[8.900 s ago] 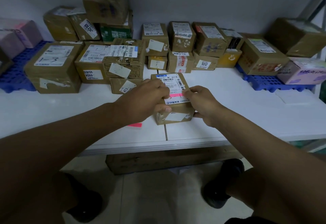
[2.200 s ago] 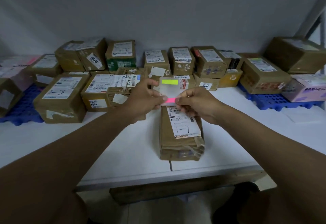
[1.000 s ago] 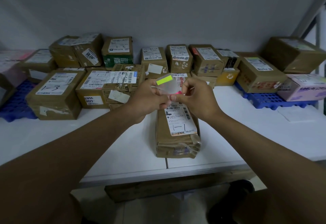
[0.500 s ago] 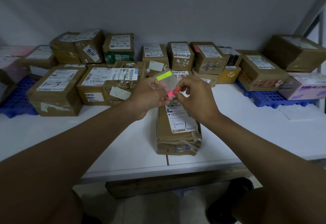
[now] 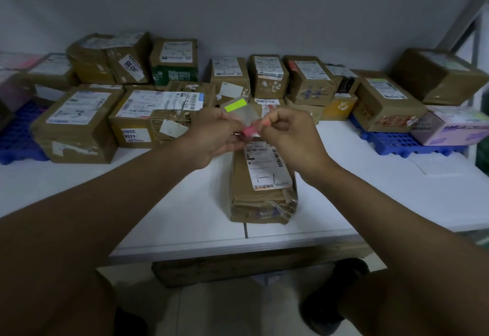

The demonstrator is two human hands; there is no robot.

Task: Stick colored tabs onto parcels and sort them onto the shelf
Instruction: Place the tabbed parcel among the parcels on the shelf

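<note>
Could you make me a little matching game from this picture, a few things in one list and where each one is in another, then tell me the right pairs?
Things:
1. tab sheet
2. pink tab
3. long parcel
4. purple box

Places:
A. lying on the white table under the hands
B. pinched in the right hand
C. on the blue pallet at the far right
D. held up in the left hand

Pairs: 1-D, 2-B, 3-A, 4-C
</note>
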